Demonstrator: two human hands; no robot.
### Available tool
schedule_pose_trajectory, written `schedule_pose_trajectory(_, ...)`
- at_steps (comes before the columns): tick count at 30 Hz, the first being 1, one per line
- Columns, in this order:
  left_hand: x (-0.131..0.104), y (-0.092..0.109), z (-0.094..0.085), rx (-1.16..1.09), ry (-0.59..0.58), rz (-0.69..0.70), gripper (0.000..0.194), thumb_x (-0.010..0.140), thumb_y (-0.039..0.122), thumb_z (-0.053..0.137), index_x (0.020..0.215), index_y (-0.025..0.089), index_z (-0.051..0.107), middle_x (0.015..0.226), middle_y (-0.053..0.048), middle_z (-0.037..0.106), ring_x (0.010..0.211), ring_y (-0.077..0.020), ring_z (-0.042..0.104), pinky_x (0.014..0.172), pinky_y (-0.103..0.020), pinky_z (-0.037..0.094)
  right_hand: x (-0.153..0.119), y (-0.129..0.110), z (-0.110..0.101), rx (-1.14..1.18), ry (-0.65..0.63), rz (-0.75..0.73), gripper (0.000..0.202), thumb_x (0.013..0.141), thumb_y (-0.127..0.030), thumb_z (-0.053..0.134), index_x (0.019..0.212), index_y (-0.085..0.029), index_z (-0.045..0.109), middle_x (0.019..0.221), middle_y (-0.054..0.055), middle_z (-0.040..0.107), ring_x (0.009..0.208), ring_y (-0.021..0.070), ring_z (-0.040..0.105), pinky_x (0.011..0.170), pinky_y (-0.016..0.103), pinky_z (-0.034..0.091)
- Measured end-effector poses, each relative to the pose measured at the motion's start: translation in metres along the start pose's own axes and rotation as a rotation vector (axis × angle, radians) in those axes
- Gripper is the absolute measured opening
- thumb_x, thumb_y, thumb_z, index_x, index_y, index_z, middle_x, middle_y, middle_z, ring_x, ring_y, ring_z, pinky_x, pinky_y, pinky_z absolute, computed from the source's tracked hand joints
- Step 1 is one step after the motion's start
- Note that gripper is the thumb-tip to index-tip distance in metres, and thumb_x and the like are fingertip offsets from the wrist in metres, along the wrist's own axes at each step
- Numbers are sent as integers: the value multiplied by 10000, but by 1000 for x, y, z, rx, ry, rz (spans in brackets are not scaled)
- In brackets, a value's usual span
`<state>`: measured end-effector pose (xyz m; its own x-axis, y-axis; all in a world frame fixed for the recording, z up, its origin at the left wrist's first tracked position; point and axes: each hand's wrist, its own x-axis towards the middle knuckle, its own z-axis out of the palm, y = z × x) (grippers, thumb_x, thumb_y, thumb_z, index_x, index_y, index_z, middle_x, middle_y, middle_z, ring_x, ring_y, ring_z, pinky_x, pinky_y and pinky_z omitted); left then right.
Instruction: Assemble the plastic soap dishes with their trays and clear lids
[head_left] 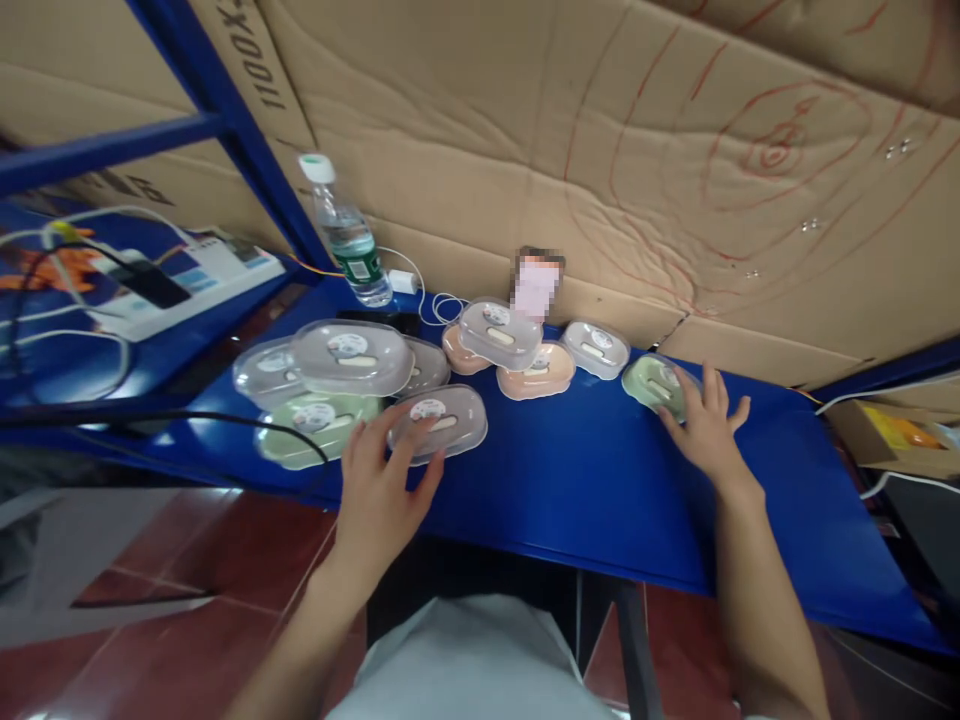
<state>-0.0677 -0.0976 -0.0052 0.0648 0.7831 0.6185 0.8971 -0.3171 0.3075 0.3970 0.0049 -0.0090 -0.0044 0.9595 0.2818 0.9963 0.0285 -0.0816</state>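
Note:
Several oval plastic boxes with clear lids and round labels lie on a blue table. My left hand (382, 490) is over a grey box (457, 425) near the front edge, its fingers spread and touching the lid, thumb by the front rim. At the right, my right hand (709, 430) rests with spread fingers against the right end of a green box (649, 380), hiding part of it. Left of my left hand, a grey box (345, 350) lies on top of others, with another green box (300, 435) in front.
Behind are a peach box (536, 380), a stacked grey box (491, 325) and another grey box (596, 345). A phone (536, 285), its screen blurred, leans on the cardboard wall (465, 180). A water bottle (356, 260) stands near a power strip (195, 290). A black cable (187, 414) crosses the left.

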Motion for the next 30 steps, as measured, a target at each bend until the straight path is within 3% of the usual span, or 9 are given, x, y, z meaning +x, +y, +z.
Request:
schedule_pose_trajectory(5, -12, -12, -2, 13, 93, -107, 535, 976, 213, 717, 1488, 204, 560, 1583, -247, 483, 1518, -400, 487, 1215, -649, 440, 0, -51, 3, 86, 179, -267, 551, 1101, -503, 480, 1582, -236, 507, 1748, 225, 342, 1610, 403, 372, 1272, 727, 233)
schedule_pose_trajectory(8, -8, -29, -10, 3, 211, -122, 600, 959, 248, 743, 1519, 187, 537, 1744, -269, 229, 1655, -459, 248, 1287, -675, 321, -4, -97, 0, 158, 151, -536, 426, 1112, -423, 502, 1487, -250, 606, 1662, 189, 484, 1529, 359, 488, 1245, 618, 343)
schedule_pose_trajectory(11, 7, -43, -20, 28, 272, -184, 628, 986, 280, 712, 1563, 172, 490, 1802, -250, 48, 1693, -478, 43, 1319, -727, 160, 6, -150, -9, 191, 110, -705, 382, 1120, -378, 499, 1467, -280, 626, 1653, 147, 512, 1532, 348, 481, 1257, 607, 322)
schedule_pose_trajectory(14, 27, -51, -27, 30, 245, -255, 682, 1021, 347, 676, 1618, 144, 415, 1808, -258, 12, 1689, -495, -7, 1300, -770, 108, 35, -201, -17, 224, 103, -682, 455, 1112, -440, 524, 1528, -259, 566, 1697, 159, 458, 1580, 366, 416, 1278, 643, 286)
schedule_pose_trajectory(18, 44, -57, -24, -3, 278, -250, 702, 1002, 409, 700, 1606, 167, 435, 1804, -262, 62, 1686, -490, 77, 1304, -743, 150, 87, -247, -12, 228, -28, -516, 807, 988, -545, 729, 1644, -182, 431, 1759, 236, 327, 1591, 462, 376, 1236, 720, 353)
schedule_pose_trajectory(21, 39, -53, -17, -42, 314, -182, 673, 986, 353, 718, 1585, 176, 469, 1793, -255, 101, 1685, -463, 126, 1321, -688, 207, 105, -251, -7, 276, -92, -492, 800, 957, -491, 786, 1617, -156, 480, 1702, 227, 440, 1558, 420, 452, 1255, 637, 407)
schedule_pose_trajectory(23, 25, -41, -9, -84, 305, -123, 650, 975, 286, 723, 1572, 183, 486, 1788, -241, 123, 1682, -450, 149, 1327, -661, 243, 98, -239, -9, 335, -2, -523, 754, 953, -503, 789, 1579, -174, 530, 1686, 197, 478, 1557, 386, 465, 1287, 597, 392)
schedule_pose_trajectory(26, -7, -9, 3, -141, 191, 54, 589, 946, 203, 737, 1504, 241, 552, 1769, -196, 212, 1637, -430, 296, 1295, -636, 343, 58, -204, -18, 430, 143, -597, 763, 965, -573, 759, 1599, -233, 506, 1701, 163, 467, 1562, 363, 471, 1298, 594, 390)
schedule_pose_trajectory(30, -35, 32, 20, -291, 36, 273, 510, 940, 167, 732, 1428, 238, 601, 1671, -203, 386, 1526, -364, 478, 1190, -535, 510, -23, -156, -22, 436, 150, -695, 846, 953, -575, 782, 1664, -293, 422, 1672, 164, 496, 1536, 378, 501, 1241, 593, 463)
